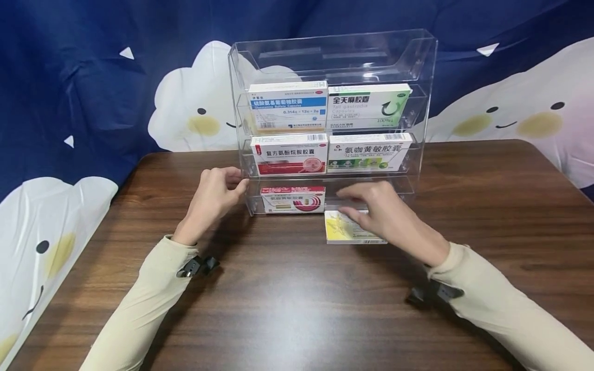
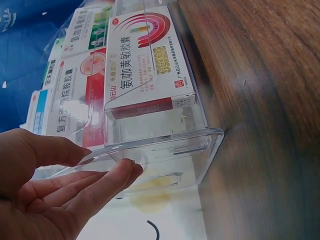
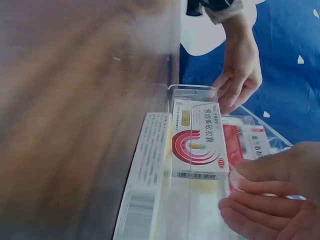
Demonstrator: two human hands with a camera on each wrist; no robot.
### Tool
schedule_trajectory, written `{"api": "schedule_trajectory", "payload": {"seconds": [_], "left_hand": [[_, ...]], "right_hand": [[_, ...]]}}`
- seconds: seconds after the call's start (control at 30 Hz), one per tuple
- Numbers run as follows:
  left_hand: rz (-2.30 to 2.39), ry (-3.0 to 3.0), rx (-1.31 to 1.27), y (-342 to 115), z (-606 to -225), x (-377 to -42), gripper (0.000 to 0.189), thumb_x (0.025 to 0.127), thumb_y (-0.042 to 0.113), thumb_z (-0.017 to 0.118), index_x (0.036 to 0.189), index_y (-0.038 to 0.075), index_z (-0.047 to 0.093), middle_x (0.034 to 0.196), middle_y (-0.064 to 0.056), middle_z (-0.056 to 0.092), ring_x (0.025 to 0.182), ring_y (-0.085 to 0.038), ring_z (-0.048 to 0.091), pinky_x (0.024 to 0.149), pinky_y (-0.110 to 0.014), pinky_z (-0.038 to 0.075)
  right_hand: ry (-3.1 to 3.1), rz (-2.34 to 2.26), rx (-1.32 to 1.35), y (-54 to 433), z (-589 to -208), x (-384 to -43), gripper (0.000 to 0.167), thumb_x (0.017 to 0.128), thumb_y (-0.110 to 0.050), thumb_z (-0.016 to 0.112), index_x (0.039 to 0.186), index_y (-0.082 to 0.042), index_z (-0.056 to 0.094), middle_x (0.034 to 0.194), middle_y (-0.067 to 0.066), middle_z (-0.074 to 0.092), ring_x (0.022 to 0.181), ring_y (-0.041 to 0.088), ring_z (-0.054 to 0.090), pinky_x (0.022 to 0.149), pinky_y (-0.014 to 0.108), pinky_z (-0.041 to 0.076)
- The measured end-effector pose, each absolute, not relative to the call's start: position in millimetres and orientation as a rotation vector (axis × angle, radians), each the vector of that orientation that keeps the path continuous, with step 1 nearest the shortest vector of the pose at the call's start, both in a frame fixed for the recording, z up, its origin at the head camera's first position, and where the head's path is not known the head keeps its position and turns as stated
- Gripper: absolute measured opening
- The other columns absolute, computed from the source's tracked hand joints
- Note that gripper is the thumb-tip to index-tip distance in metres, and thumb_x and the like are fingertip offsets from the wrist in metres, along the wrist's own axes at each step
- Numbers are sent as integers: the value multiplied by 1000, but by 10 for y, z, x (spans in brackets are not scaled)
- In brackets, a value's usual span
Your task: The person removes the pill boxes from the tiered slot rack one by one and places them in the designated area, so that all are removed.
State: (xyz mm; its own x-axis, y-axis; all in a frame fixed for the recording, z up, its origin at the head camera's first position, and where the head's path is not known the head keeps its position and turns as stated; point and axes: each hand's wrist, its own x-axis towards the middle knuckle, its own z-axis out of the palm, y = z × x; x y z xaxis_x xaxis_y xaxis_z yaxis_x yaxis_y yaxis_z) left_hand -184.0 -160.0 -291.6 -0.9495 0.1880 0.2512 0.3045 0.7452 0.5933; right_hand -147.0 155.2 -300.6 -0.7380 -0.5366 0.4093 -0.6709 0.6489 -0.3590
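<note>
A clear plastic tiered rack (image 1: 378,42) stands on the table, holding several medicine boxes. My left hand (image 1: 211,198) grips the left side edge of the rack, thumb on one face and fingers on the other, as the left wrist view shows. On the bottom tier, at left, sits a white box with red arcs (image 1: 293,201). A yellow-and-white medicine box (image 1: 341,229) is in front of the rack's bottom right. Above that box hovers my right hand (image 1: 382,214), thumb and fingers apart and holding nothing; it partly hides the box.
On the middle tier are a red-and-white box (image 1: 290,157) and a white-and-green box (image 1: 366,154). A blue-and-white box (image 1: 287,111) and a green-edged box (image 1: 368,108) fill the tier above. Behind the wooden table (image 1: 287,299) hangs a blue cloud-print curtain (image 1: 116,93).
</note>
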Motion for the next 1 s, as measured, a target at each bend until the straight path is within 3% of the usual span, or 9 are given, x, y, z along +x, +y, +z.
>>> {"api": "schedule_trajectory", "payload": {"seconds": [0.17,0.33,0.67,1.0], "left_hand": [[-990,-2769,-405,-1589,-2913,-1849,22,89,9,62,101,-7,70,94,-19,72,89,-26,70,78,-40,55],[-996,-2759,-405,-1584,-2890,-1849,22,89,9,61,101,-7,70,93,-20,72,88,-27,70,78,-40,55],[-992,-2759,-390,-1612,-2897,-1841,22,89,7,61,101,-9,69,94,-21,72,91,-29,70,82,-41,54],[-954,-2768,-412,-1576,-2906,-1822,25,89,7,57,101,-12,67,94,-23,71,92,-31,70,84,-41,53]], "right_hand": [[-2694,947,771,1353,-3023,-1667,32,79,-8,78,106,6,70,97,19,72,82,27,71,74,37,57],[-2731,982,729,1221,-3076,-1771,35,80,-12,78,108,7,68,94,18,72,81,27,72,75,37,57],[-2631,1100,747,1203,-3186,-1810,21,80,-5,76,99,3,71,88,15,73,77,24,71,70,32,58],[-2598,1200,670,1272,-3185,-1776,18,79,-4,77,95,1,72,86,13,73,75,22,71,69,28,58]]}}
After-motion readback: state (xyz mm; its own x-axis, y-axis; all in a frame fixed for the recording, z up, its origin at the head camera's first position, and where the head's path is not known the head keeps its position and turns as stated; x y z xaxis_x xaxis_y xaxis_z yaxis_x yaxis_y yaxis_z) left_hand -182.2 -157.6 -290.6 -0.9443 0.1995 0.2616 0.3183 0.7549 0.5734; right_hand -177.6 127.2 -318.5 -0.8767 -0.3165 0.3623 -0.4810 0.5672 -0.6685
